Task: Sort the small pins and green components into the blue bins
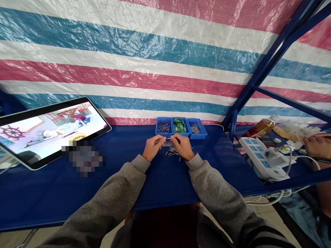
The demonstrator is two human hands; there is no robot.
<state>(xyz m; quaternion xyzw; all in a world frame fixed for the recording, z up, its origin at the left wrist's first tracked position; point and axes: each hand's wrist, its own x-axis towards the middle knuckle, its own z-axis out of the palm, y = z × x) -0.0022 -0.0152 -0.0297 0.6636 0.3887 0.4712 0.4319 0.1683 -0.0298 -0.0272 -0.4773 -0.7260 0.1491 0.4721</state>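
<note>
My left hand (153,146) and my right hand (183,146) meet over the blue table, both closed in a pinch. Stretched between their fingertips is a small clear plastic bag (167,142); what it contains, if anything, is too small to tell. Several thin metal pieces like screws or nails (175,153) lie loose just under my right hand. Right behind my hands stand three blue bins. The left bin (157,132) holds similar metal pieces, the middle one green packets (179,125), and the right one (203,135) clear plastic bags (196,128).
A tablet (109,128) playing a cartoon leans at the left, beside a blurred-out patch. To the right, past a blue metal frame (243,91), are a power strip (261,158) with cables, a bottle (262,126) and another person's hand (318,146). Striped sheeting (144,62) hangs behind.
</note>
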